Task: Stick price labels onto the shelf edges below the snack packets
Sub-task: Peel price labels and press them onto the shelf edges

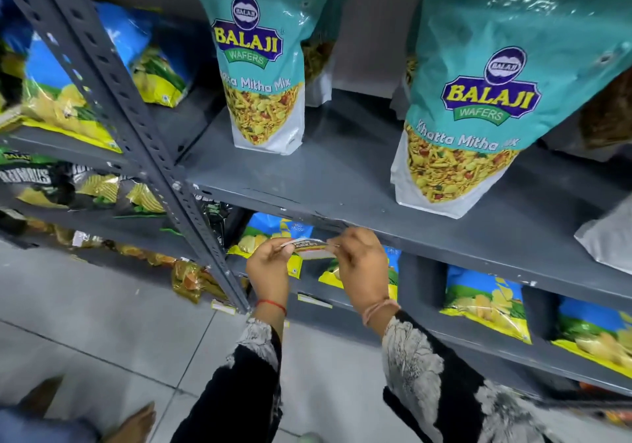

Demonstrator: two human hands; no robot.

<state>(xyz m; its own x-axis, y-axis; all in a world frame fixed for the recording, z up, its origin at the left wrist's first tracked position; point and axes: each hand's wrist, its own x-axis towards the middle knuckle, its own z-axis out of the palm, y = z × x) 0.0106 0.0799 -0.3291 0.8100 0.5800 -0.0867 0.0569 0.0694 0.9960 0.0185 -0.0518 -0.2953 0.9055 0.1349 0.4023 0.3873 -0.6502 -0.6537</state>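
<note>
A small price label (312, 248) with dark print and a white lower part is held between both hands, just below the front edge of the grey shelf (342, 225). My left hand (270, 268) pinches its left end. My right hand (362, 264) pinches its right end. On the shelf above stand two teal Balaji Khatta Mitha Mix packets, one at the middle (261, 66) and a nearer one at the right (478, 100). The label is close to the shelf edge; I cannot tell whether it touches it.
A perforated grey upright (143, 134) crosses diagonally at left. Blue and yellow chip packets (485, 302) fill the lower shelf, whose edge carries small labels (314, 300). More snack packets (68, 93) lie on the left rack. A bare foot (136, 425) stands on the tiled floor.
</note>
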